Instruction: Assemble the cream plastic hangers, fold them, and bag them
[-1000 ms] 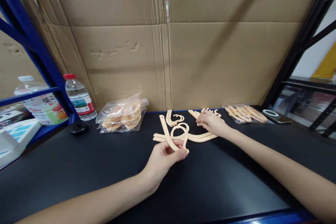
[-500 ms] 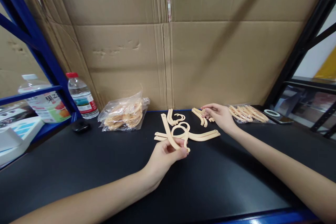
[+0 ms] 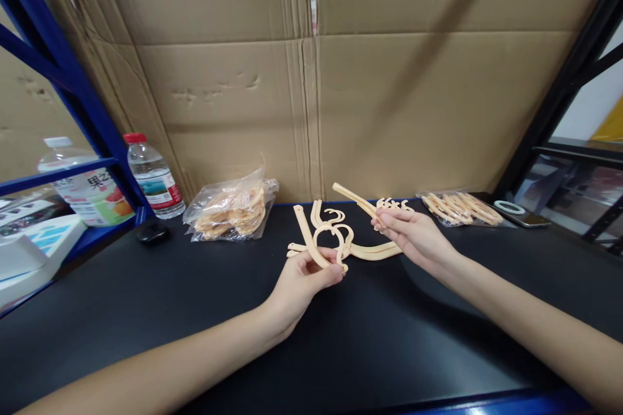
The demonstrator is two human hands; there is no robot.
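Note:
My left hand [image 3: 302,282] is closed on a cream plastic hanger arm [image 3: 304,230] and a curved hook piece [image 3: 339,250], pinched together at their lower ends. Raised to the right, my right hand [image 3: 422,235] grips a slim cream hanger arm [image 3: 354,195] that points up and left; it may be more than one piece. Behind the left hand, other long curved hanger arms [image 3: 374,252] lie on the black table. A few cream arms and a hook [image 3: 316,214] sit farther back. Several small hooks [image 3: 388,203] lie just beyond my right hand, partly hidden by it.
A clear bag of cream parts [image 3: 231,211] lies at back left, another bag [image 3: 462,209] at back right near a phone [image 3: 530,218] and a white ring [image 3: 509,207]. A water bottle [image 3: 153,178] and a black mouse [image 3: 152,233] stand left. Cardboard [image 3: 233,97] walls the back.
My right hand has picked up a hanger arm from the back pile and brought it left and nearer. My left hand, still holding its pieces, has shifted slightly.

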